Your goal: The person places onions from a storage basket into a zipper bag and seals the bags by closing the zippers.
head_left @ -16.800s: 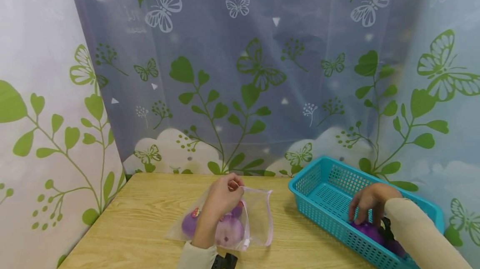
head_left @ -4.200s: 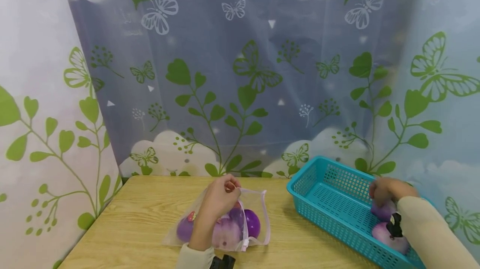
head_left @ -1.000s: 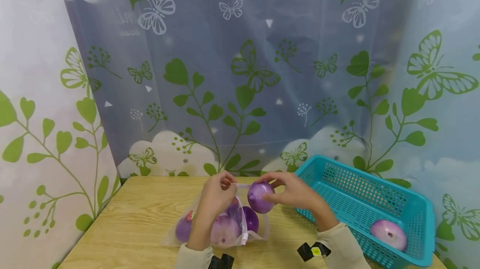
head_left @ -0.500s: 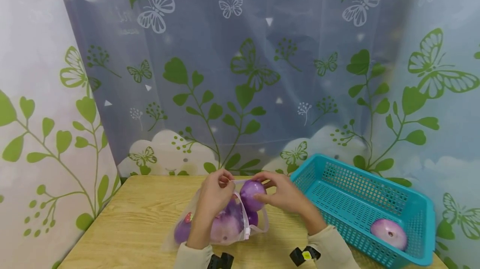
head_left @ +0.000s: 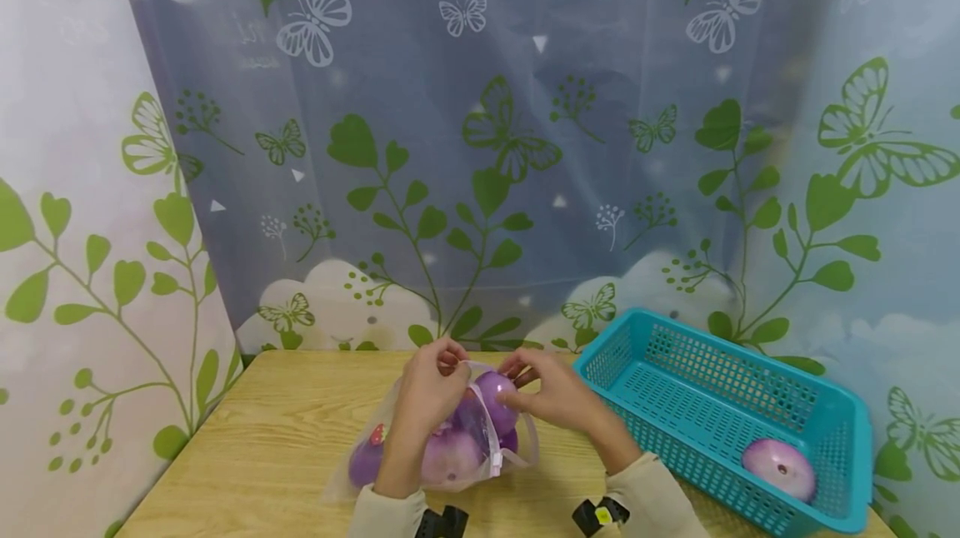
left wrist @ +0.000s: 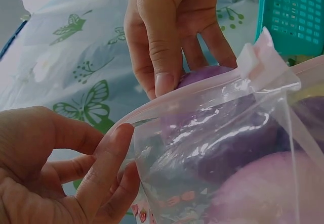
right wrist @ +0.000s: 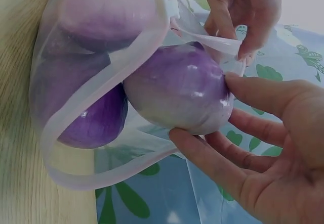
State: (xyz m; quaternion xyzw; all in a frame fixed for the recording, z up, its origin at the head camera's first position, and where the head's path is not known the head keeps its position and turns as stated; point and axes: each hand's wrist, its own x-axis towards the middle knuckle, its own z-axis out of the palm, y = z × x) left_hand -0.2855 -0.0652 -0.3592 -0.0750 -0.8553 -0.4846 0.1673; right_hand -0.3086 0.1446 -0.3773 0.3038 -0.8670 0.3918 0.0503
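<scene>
My left hand (head_left: 431,388) pinches the rim of a clear zip bag (right wrist: 76,181) decorated with strawberries, drawing its mouth apart. In the right wrist view, my right hand (right wrist: 283,148) grips a purple-and-white onion (right wrist: 177,90) with thumb and fingertips. That onion sits within the bag's mouth, partly behind the pale pink zip edge in the head view. Inside the bag lie several others, among them a dark purple one (right wrist: 96,123) near the opening and a paler one (head_left: 450,456) lower down. The left forearm hides part of the bag.
On the right of the wooden table (head_left: 285,421) stands a turquoise perforated basket (head_left: 720,371), set at an angle. One pinkish-purple onion (head_left: 780,469) lies in its near end. A patterned curtain (head_left: 420,105) hangs right behind the table.
Earlier my right hand was in the basket; a dark purple onion appeared in the bag's mouth. It then carried another onion leftward from the basket, and now into the mouth. My left hand kept its hold.
</scene>
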